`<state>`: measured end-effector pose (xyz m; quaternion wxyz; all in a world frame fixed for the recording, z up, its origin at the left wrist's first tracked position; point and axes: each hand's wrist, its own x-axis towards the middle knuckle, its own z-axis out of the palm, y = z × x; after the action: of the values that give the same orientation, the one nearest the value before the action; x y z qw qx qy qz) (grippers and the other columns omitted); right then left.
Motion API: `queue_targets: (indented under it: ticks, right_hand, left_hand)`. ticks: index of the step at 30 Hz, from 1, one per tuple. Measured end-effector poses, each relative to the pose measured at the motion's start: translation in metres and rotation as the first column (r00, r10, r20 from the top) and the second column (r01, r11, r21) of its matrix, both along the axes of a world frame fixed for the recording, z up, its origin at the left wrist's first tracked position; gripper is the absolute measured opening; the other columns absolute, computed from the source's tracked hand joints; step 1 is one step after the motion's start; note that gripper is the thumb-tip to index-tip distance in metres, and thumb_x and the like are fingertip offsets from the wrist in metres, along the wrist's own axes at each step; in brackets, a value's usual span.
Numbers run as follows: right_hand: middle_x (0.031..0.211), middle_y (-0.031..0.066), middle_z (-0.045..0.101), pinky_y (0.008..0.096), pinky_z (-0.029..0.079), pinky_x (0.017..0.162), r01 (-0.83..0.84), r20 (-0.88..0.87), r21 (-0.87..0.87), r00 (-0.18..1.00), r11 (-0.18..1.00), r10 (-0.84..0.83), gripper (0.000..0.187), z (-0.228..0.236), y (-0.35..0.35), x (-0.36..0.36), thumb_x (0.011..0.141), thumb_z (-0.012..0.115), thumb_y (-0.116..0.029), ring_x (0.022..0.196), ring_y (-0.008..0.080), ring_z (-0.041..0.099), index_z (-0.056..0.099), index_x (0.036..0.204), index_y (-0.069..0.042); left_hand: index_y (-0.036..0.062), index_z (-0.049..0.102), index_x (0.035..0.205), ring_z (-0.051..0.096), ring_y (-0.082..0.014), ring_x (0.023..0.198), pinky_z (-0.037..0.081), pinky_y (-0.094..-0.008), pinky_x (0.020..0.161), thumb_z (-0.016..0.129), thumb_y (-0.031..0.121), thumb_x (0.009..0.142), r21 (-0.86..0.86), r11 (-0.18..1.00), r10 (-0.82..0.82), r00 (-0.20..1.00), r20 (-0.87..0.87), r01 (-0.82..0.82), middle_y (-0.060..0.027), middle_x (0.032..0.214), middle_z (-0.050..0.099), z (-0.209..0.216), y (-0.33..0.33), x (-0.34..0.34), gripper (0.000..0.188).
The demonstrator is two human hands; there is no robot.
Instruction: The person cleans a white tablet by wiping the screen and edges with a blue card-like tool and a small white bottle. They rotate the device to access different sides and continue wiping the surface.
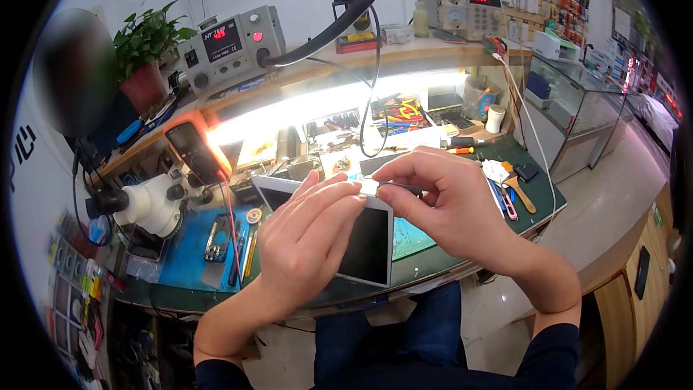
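Note:
A white-framed tablet with a dark screen lies tilted at the front edge of the bench, under both hands. My left hand is over its left part, fingers stretched out side by side, the tips beside a small white piece at the tablet's upper edge. My right hand is closed in a pinch just right of that piece. Something thin and dark shows between its finger and thumb; its kind is not clear. Whether the white piece belongs to it, I cannot tell.
Left on a blue mat lie a phone frame and slim tools, with a microscope beside them. A multimeter leans behind. To the right are a wooden-handled brush and a pink-handled tool. A black hose arches overhead.

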<state>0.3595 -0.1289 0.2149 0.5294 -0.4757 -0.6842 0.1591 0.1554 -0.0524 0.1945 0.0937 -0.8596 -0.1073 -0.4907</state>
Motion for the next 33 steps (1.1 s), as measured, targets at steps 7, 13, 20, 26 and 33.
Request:
queue_targets:
  ticks: [7, 13, 20, 26, 33]
  right_hand:
    - [0.098, 0.014, 0.074, 0.0354, 0.063, 0.076, 0.004, 0.031, 0.04, 0.999, 0.999, -0.005, 0.016, 0.0, -0.007, 0.002, 0.095, 0.073, -0.009, 0.09, 0.0249, 0.074, 0.075, 0.108, -0.001]
    - [0.095, 0.015, 0.074, 0.0366, 0.06, 0.074, 0.001, 0.057, 0.132, 0.998, 0.991, -0.009, 0.014, -0.005, -0.002, -0.001, 0.094, 0.074, -0.009, 0.086, 0.0278, 0.073, 0.075, 0.106, -0.002]
    - [0.091, 0.0145, 0.074, 0.0372, 0.057, 0.073, -0.021, 0.069, 0.197, 0.998, 0.98, 0.008, 0.012, -0.005, 0.002, -0.007, 0.093, 0.074, -0.009, 0.081, 0.0295, 0.073, 0.075, 0.102, -0.001]
    - [0.09, 0.0153, 0.073, 0.0374, 0.057, 0.071, -0.018, 0.08, 0.214, 0.997, 0.977, 0.001, 0.013, -0.005, 0.001, -0.009, 0.093, 0.074, -0.01, 0.079, 0.0303, 0.073, 0.075, 0.103, -0.001]
    - [0.088, 0.016, 0.073, 0.0378, 0.057, 0.07, -0.018, 0.042, 0.213, 0.999, 0.977, 0.009, 0.013, -0.005, 0.0, -0.01, 0.092, 0.074, -0.009, 0.078, 0.0309, 0.073, 0.075, 0.1, 0.0]
  left_hand:
    - [-0.0001, 0.074, 0.102, 0.076, -0.0318, 0.103, 0.06, -0.0485, 0.098, 0.078, -0.004, 0.084, -0.006, 1.0, 0.004, 1.0, -0.019, -0.004, -0.0124, 0.106, 0.076, 0.001, -0.007, 0.002, 0.02]
    - [0.0003, 0.074, 0.103, 0.076, -0.0322, 0.103, 0.06, -0.0486, 0.098, 0.079, -0.004, 0.083, 0.003, 0.999, 0.035, 0.999, -0.029, -0.035, -0.0122, 0.106, 0.076, 0.002, -0.01, -0.001, 0.021]
    - [0.0013, 0.074, 0.105, 0.077, -0.0334, 0.101, 0.061, -0.0496, 0.096, 0.079, -0.004, 0.083, -0.017, 0.997, 0.074, 0.997, -0.02, -0.074, -0.012, 0.106, 0.075, 0.005, -0.018, -0.006, 0.023]
    - [0.0015, 0.074, 0.105, 0.077, -0.0339, 0.103, 0.06, -0.0502, 0.097, 0.078, -0.004, 0.083, -0.027, 0.996, 0.079, 0.997, -0.026, -0.079, -0.0119, 0.107, 0.075, 0.005, -0.021, -0.007, 0.024]
    - [0.0012, 0.074, 0.106, 0.077, -0.0343, 0.104, 0.06, -0.0506, 0.098, 0.079, -0.005, 0.082, -0.023, 0.996, 0.084, 0.995, -0.046, -0.085, -0.0119, 0.109, 0.074, 0.006, -0.023, -0.009, 0.025]
